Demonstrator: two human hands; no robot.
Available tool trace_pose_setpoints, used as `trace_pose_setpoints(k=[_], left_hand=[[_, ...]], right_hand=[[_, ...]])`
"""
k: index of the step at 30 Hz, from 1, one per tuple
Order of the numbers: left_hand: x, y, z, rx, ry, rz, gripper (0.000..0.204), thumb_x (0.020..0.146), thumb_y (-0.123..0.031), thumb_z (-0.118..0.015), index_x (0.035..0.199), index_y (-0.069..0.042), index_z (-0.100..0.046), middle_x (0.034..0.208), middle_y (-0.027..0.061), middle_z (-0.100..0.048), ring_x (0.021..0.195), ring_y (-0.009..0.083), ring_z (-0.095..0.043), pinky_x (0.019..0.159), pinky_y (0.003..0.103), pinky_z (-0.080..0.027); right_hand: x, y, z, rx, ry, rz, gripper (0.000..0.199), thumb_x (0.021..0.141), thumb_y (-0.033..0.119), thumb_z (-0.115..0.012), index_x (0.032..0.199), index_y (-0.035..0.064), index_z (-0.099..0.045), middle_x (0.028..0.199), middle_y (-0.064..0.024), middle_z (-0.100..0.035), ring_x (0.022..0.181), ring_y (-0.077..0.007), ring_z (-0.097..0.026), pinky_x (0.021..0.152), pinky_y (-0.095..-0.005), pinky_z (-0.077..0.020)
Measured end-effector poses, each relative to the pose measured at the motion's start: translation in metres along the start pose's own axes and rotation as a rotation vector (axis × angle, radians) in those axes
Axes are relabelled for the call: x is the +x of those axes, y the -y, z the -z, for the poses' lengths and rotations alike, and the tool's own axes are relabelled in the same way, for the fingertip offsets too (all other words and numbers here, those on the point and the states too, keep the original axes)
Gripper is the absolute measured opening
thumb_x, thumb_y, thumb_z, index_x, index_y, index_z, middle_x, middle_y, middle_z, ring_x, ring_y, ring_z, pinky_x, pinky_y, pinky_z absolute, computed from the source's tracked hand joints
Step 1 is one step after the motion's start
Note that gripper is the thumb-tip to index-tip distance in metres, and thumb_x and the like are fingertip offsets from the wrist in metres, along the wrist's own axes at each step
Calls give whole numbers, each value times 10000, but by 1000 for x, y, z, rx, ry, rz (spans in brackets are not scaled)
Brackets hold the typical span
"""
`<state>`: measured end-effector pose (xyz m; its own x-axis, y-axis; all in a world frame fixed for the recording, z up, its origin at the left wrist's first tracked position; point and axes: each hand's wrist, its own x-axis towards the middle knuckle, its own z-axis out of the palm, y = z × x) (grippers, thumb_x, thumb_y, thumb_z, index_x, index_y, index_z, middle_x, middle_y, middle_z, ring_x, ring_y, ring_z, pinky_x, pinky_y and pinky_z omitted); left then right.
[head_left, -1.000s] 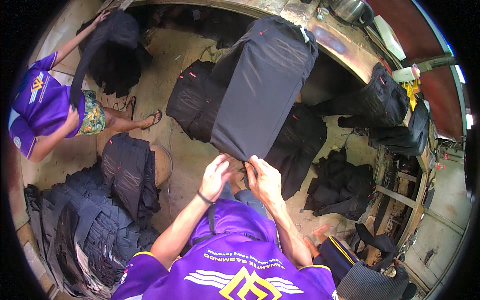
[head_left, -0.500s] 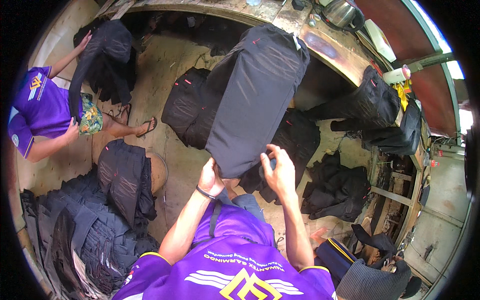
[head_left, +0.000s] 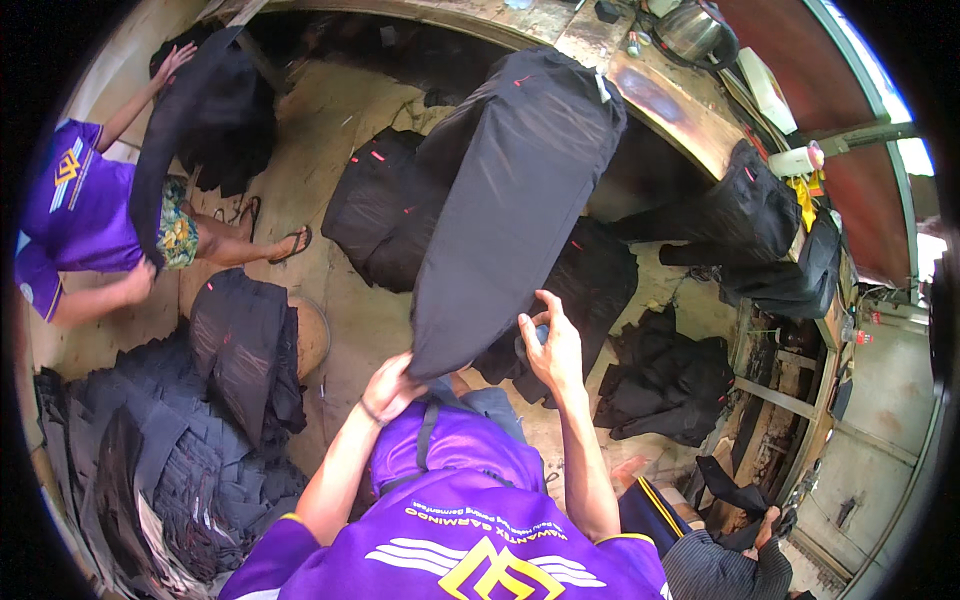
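A pair of black trousers [head_left: 510,215] is stretched out in front of me, waist end away from me, with a small red mark near the top. My left hand [head_left: 391,389] grips the near end of one trouser leg, its fingers closed on the cloth. Just right of that leg, my right hand [head_left: 553,348] is raised with a small blue-grey object [head_left: 541,333] between thumb and fingers. The fingers mostly hide this object, so its kind is unclear.
More black trousers [head_left: 375,215] hang beside mine, and others [head_left: 745,205] lie over the right bench. Dark garments [head_left: 190,440] are heaped at left; a black pile [head_left: 670,375] lies right. A co-worker [head_left: 85,220] handles trousers at left; another person [head_left: 720,560] sits lower right.
My left hand has moved slightly left and toward me, pulling the leg end with it. My right hand has barely moved. The left co-worker's far hand has opened away from the cloth.
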<state>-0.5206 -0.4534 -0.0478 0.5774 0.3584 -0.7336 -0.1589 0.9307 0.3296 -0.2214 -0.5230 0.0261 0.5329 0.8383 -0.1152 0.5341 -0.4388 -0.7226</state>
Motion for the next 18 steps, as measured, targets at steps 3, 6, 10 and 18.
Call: trace_pose_setpoints(k=[3,6,10,18], left_hand=[[-1,-1,32,440,-457,185,504,1024,-509,-733,1220,-44,-733,1111,78,-769,1019,191,-737,833,431,-599],[27,-3,55,1090,-568,43,514,1024,-519,-731,1227,-47,-728,1060,94,-752,905,191,-744,735,376,-601],[65,-32,61,626,-354,-18,427,1106,-424,-576,1336,-77,-673,1337,119,-695,1263,252,-656,964,500,-564],[187,-225,-68,1010,-109,-810,574,1018,-410,-779,1377,22,-661,1310,180,-745,1268,215,-687,1120,365,-513]], right_hand=[[-4,-9,5,-43,-16,19,407,1011,269,-763,1345,61,-657,884,-124,-742,805,-286,-736,758,-401,-570],[-10,-19,11,-17,9,-35,419,1004,323,-770,1314,54,-686,913,-138,-751,856,-311,-744,794,-417,-578],[-4,-28,20,40,-2,-168,479,995,412,-768,1306,54,-700,930,-154,-746,898,-348,-737,836,-459,-577],[143,-9,47,-299,-166,-252,594,977,593,-727,1159,29,-764,917,-176,-790,922,-380,-777,851,-468,-600]])
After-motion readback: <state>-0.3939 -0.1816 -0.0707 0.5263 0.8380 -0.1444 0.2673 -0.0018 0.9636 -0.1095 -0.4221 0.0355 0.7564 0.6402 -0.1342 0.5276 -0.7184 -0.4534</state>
